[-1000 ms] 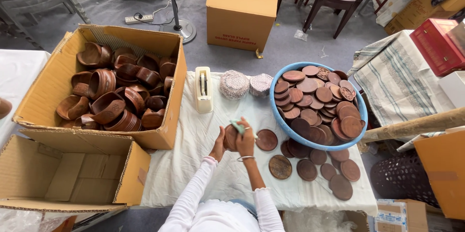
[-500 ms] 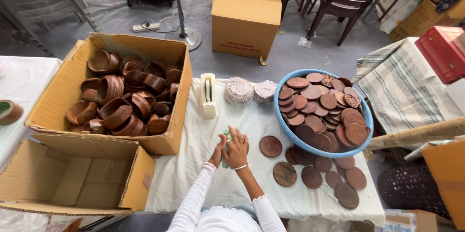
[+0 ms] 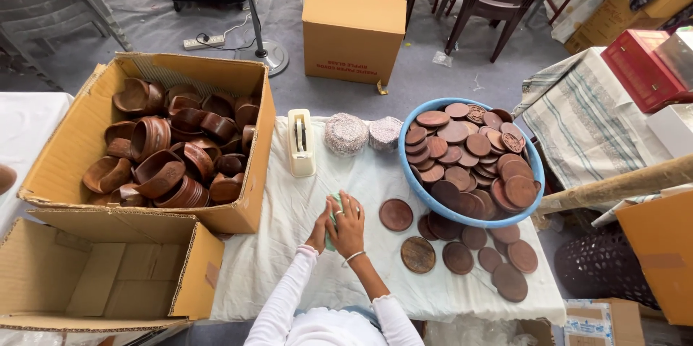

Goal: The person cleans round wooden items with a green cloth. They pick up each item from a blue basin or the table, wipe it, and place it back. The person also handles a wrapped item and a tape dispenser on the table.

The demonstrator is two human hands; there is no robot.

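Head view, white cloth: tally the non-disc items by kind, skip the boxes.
Tape dispenser: 1
Wrapped round stacks: 2
Blue basin: 1
Green pad: 1
Total: 5

A pale green cloth [image 3: 333, 209] shows between the hands, above white sleeves [image 3: 285, 295]. The worktop [image 3: 289, 245] wears a white sheet. Dark reddish-brown wooden discs [image 3: 396, 214] lie on it, some carved with patterns, and more fill a bright blue basin [image 3: 411, 180]. The cardboard box [image 3: 65, 151] on the left is tan and holds glossy brown wooden bowls [image 3: 162, 158]. A cream tape dispenser [image 3: 301, 142] sits by two speckled grey-white stacks [image 3: 346, 133]. Over on the right hangs a white cloth with green stripes [image 3: 592, 129], beside a red box [image 3: 639, 68].
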